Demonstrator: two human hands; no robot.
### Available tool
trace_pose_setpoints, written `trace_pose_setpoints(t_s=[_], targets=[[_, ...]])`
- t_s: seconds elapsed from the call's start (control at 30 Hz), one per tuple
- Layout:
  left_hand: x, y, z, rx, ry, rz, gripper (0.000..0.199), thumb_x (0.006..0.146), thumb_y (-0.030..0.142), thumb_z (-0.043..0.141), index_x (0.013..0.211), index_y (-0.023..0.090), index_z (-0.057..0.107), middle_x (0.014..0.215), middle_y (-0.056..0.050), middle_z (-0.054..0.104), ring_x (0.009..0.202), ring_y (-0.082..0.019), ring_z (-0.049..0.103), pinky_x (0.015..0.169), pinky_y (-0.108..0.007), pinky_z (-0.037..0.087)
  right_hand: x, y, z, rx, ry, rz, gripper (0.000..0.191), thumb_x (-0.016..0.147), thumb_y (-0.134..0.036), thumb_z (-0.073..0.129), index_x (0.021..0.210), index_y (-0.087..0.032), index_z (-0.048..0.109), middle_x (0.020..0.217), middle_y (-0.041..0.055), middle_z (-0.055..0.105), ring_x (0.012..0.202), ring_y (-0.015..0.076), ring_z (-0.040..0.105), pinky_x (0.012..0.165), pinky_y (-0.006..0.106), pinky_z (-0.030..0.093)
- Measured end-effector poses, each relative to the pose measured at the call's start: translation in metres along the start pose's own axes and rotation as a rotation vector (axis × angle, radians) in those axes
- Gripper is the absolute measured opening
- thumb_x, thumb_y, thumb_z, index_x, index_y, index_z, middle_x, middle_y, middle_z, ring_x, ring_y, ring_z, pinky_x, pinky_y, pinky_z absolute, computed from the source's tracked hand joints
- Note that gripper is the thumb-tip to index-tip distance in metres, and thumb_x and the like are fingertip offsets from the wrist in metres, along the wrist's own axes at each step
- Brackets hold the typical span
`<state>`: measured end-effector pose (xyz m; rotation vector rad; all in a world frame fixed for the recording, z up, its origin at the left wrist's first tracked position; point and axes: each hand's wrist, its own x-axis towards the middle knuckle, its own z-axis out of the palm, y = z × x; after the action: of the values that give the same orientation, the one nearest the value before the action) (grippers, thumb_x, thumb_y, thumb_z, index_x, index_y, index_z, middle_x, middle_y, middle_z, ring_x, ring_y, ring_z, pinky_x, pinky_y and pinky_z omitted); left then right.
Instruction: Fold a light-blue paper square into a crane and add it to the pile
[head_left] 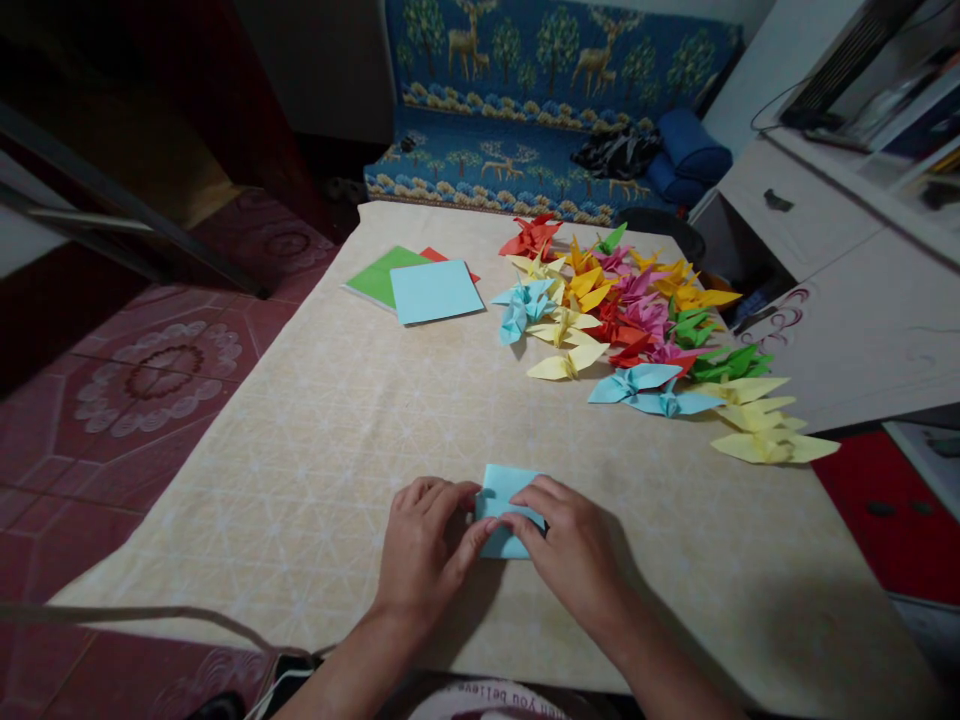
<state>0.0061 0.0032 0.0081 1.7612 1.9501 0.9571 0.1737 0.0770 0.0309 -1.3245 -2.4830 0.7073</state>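
Observed from beside the table: one folded blue paper (pixel 496 500) lies on the cream tablecloth (pixel 330 440), directly under the fingertips and between the two hands. Its near edge faces the person, its far edge points away past the fingertips. The long axis appears to run away from the body; the right edge is partly covered, so the full outline is not confirmed.

Count, hands: two. Left hand (pixel 427 530): fingers bent and bunched, forefinger at the paper's left edge, thumb on its face, together pinching that side. Right hand (pixel 577 535): fingers curled over the right part, forefinger and thumb tips close together on the paper, gripping it. The thumb tips nearly meet over the middle; whether they touch, I cannot tell.

Count, loose sheets, beyond the left fingers and well apart from them: one blue sheet (pixel 437 292) on top, with a green sheet (pixel 379 275) and a red sheet (pixel 436 255) showing from under it. Layers below cannot be counted.

Ahead and to the right of the right fingers: many paper cranes (pixel 637 315) in six colours, overlapping, total not countable. On the side nearest the fingers, two blue cranes (pixel 634 382) and, farther right, three yellow cranes (pixel 772 446).
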Motion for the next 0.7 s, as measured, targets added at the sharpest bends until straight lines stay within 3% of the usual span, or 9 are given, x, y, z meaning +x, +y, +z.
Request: trace_pose_setpoints(t_s=[0.17, 0.43, 0.57, 0.7], targets=[[0.004, -0.003, 0.001, -0.012, -0.024, -0.019, 0.026, 0.085, 0.039, 0.066, 0.105, 0.024, 0.064, 0.088, -0.004, 0.071, 0.085, -0.024, 0.060, 0.078, -0.041, 0.043, 0.007, 0.007, 0.007, 0.129, 0.112, -0.031, 0.009, 0.088, -0.018, 0.061, 0.081, -0.022, 0.065, 0.087, 0.0019, 0.068, 0.081, 0.0162, 0.065, 0.072, 0.026, 0.048], [0.001, -0.008, 0.004, -0.124, 0.002, 0.026, 0.043, 0.079, 0.046, 0.073, 0.113, 0.024, 0.058, 0.100, -0.005, 0.070, 0.095, -0.026, 0.060, 0.082, -0.040, 0.044, 0.004, 0.012, 0.011, 0.180, 0.158, -0.026, 0.012, 0.091, -0.018, 0.057, 0.081, -0.021, 0.062, 0.081, 0.0014, 0.065, 0.076, 0.0153, 0.064, 0.070, 0.024, 0.046], [-0.001, -0.010, 0.007, -0.134, -0.013, 0.065, 0.052, 0.076, 0.046, 0.076, 0.117, 0.025, 0.053, 0.092, -0.001, 0.074, 0.096, -0.026, 0.061, 0.089, -0.042, 0.040, 0.000, 0.012, 0.013, 0.178, 0.214, -0.033, 0.012, 0.091, -0.017, 0.057, 0.081, -0.020, 0.062, 0.081, 0.0018, 0.065, 0.077, 0.0151, 0.063, 0.069, 0.023, 0.044], [0.000, -0.009, 0.009, -0.127, 0.016, 0.073, 0.043, 0.079, 0.036, 0.076, 0.113, 0.025, 0.054, 0.082, 0.002, 0.075, 0.092, -0.024, 0.063, 0.087, -0.040, 0.039, 0.003, 0.014, 0.018, 0.137, 0.273, 0.005, 0.013, 0.091, -0.019, 0.058, 0.079, -0.020, 0.062, 0.078, 0.0018, 0.065, 0.074, 0.0156, 0.063, 0.068, 0.024, 0.042]])
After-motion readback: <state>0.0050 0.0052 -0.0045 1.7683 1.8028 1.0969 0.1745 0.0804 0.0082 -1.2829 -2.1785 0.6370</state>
